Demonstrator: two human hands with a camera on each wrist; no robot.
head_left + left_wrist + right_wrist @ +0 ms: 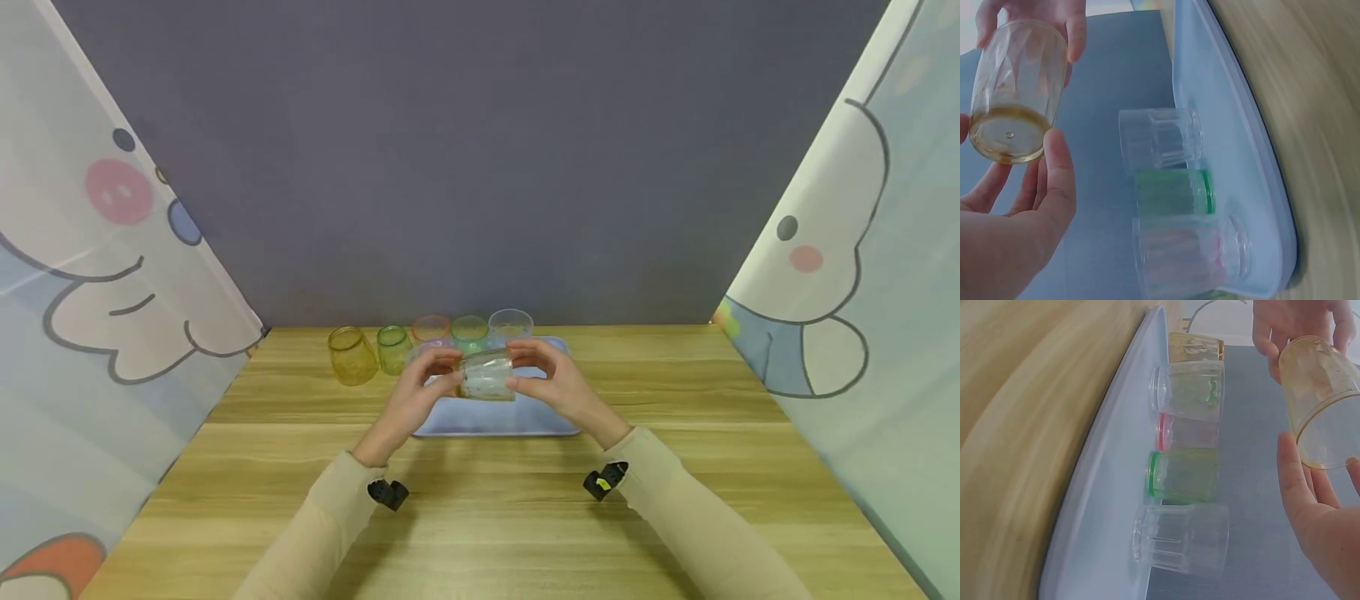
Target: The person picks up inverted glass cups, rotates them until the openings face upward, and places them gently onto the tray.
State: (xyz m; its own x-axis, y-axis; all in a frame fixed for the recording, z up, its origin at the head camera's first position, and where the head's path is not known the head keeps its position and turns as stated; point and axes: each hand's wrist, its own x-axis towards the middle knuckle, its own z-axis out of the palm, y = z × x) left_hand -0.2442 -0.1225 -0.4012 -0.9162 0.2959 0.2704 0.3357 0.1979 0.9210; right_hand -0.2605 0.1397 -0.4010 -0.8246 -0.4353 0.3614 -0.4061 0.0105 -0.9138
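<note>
A clear, amber-tinted cup (487,377) lies on its side in the air above the tray, held between both hands. My left hand (420,390) pinches its base end with thumb and fingers; the thick, amber-ringed base shows in the left wrist view. At the opposite end, my right hand (561,387) grips the open rim, which faces that palm in the right wrist view. Nothing shows inside the cup. Below it is a pale blue tray (495,425), partly hidden by the hands and cup.
On the tray stand a clear cup (1182,539), a green cup (1184,475), a pink-rimmed cup (1188,431) and another clear cup (1179,256). Left of the tray, a yellow cup (353,358) and a green cup (393,352) stand on the wooden table (480,517). A grey panel (480,167) rises behind.
</note>
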